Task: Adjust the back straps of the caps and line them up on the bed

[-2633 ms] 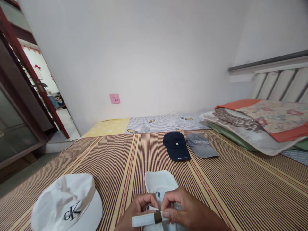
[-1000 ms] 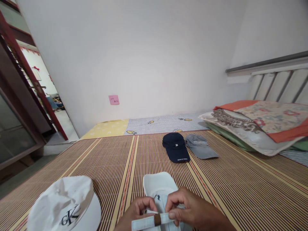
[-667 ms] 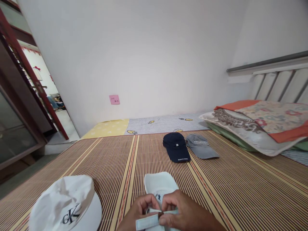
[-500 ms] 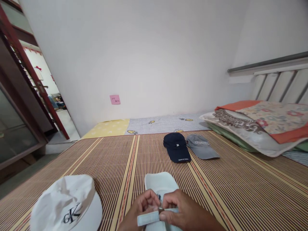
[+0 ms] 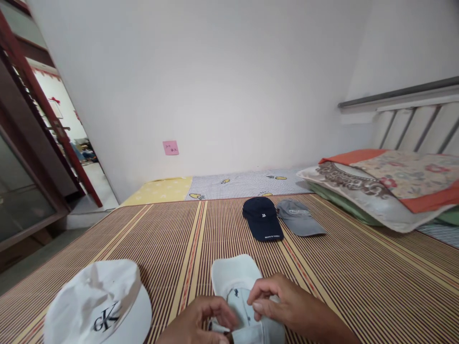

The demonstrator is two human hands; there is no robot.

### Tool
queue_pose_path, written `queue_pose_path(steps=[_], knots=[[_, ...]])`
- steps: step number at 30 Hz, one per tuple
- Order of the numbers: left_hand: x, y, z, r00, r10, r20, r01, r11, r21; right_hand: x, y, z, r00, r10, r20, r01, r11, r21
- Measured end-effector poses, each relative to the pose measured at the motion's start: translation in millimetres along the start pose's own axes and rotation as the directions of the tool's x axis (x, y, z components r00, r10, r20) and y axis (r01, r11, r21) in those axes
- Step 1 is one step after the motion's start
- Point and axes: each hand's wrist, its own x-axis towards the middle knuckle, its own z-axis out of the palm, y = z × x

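A pale blue cap (image 5: 238, 272) lies at the bottom centre, its brim pointing away from me and its inside and back band partly in view. My left hand (image 5: 206, 317) is at the cap's left rear, thumb and fingers closed round the strap area; the strap is mostly hidden by them. Over the cap's right side is my right hand (image 5: 278, 298), fingers bent, with a small gap between thumb and forefinger and nothing visible in it.
A white cap (image 5: 96, 301) with black letters sits at the lower left of the striped mat (image 5: 172, 234). Farther back are a navy cap (image 5: 261, 217) and a grey cap (image 5: 299, 217), side by side. Pillows (image 5: 376, 191) lie at the right, by the wall.
My hands have moved apart, the right one up and to the right, the left one slightly down and left. The pale blue strap end between them is no longer held out; more of the cap's inside shows.
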Motion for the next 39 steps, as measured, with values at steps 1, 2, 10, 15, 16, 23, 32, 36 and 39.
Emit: queue_pose_path(steps=[1,2,10,15,16,23,32,36,39], knots=[[-3.3,-1.2,-2.2,0.999,-0.036,-0.029,0.037,0.998,0.050,-0.9,2.0,-0.1,1.000,0.002,0.011,-0.001,1.000,-0.006],[-6.6,-3.3,-4.5,0.996,-0.066,-0.053,0.070,0.994,0.082,-1.4,4.5,-0.2,1.000,0.006,0.024,-0.005,1.000,-0.009],[-21.9,-18.7,-18.9,0.988,-0.154,0.005,0.154,0.986,-0.056,-2.3,16.4,-8.7,0.993,0.091,0.077,-0.096,0.994,0.053],[-17.8,-21.2,-15.5,0.989,-0.136,-0.053,0.135,0.990,-0.033,-5.6,6.8,-8.1,0.995,0.088,0.050,-0.089,0.996,0.006],[-15.8,-19.7,-13.3,0.990,-0.124,-0.067,0.123,0.992,-0.020,-5.7,5.9,-5.3,0.995,0.086,0.052,-0.086,0.996,-0.006],[-3.6,20.9,9.3,0.998,-0.037,-0.060,0.044,0.990,0.134,0.2,13.1,17.9,0.995,0.021,0.097,-0.015,0.998,-0.064],[5.7,42.8,31.1,0.984,0.052,-0.173,0.001,0.956,0.292,-1.1,3.3,5.8,0.999,0.029,0.042,-0.029,1.000,0.000],[5.9,42.2,35.5,0.973,0.086,-0.215,-0.018,0.954,0.300,-0.8,3.0,5.1,0.998,0.009,0.056,-0.012,0.999,0.048],[6.2,40.6,36.1,0.969,0.086,-0.232,-0.022,0.964,0.265,0.1,4.3,4.9,0.997,-0.022,0.073,0.014,0.994,0.107]])
